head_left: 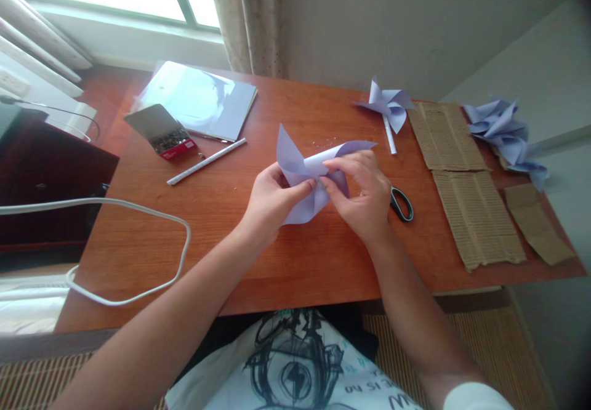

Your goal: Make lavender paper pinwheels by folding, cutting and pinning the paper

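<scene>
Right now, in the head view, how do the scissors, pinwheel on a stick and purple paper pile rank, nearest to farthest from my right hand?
From your right hand:
1. Scissors, just to its right.
2. Pinwheel on a stick, farther back, slightly right.
3. Purple paper pile, far right, past the cardboard.

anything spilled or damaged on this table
Yes, slightly: tiny bits lie loose on the table just beyond the folded paper, looking spilled; they are too small to identify. The corrugated cardboard on the right has ragged edges, as if torn or roughly cut.
</scene>
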`<state>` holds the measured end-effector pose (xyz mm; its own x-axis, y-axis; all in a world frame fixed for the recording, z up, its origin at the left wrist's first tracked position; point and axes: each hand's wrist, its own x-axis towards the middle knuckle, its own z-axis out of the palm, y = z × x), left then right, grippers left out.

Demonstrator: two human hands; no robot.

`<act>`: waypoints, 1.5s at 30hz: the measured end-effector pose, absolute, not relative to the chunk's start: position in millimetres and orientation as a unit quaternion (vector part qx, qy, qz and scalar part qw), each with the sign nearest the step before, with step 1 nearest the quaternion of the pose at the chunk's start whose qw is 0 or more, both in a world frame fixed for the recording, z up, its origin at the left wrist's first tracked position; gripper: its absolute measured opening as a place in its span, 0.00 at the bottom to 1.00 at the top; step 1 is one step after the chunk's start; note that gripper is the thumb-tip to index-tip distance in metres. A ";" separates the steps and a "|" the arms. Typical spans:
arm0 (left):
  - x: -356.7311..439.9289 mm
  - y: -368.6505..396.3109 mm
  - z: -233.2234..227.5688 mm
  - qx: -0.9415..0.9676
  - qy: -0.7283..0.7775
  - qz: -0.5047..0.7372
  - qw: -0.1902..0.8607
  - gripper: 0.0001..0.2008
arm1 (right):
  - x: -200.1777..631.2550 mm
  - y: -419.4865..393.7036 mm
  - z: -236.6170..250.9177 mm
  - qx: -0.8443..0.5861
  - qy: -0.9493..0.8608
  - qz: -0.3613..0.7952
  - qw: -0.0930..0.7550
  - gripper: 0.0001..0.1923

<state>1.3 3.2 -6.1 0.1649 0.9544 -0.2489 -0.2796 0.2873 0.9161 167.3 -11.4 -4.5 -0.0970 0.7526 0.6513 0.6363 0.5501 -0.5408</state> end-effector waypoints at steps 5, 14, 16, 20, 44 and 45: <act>1.3 3.7 -4.2 0.374 0.472 0.481 0.638 0.14 | 166.5 -8.5 -14.9 -0.540 -0.614 0.101 0.566 0.15; 2.8 2.2 -3.9 0.360 0.456 0.488 0.652 0.13 | 174.3 -4.6 -15.6 -0.503 -0.596 0.420 0.464 0.09; 3.2 2.0 -4.6 0.363 0.449 0.489 0.654 0.13 | 174.3 -5.4 -15.5 -0.507 -0.596 0.404 0.473 0.05; 3.1 2.3 -5.7 0.378 0.452 0.481 0.649 0.12 | 174.7 -5.9 -15.9 -0.512 -0.589 0.398 0.482 0.04; 3.6 1.3 -3.7 0.387 0.458 0.491 0.632 0.12 | 170.1 -9.1 -10.2 -0.575 -0.577 0.367 0.449 0.08; 3.5 1.4 -3.9 0.388 0.458 0.490 0.632 0.12 | 169.6 -9.5 -9.0 -0.579 -0.580 0.359 0.446 0.08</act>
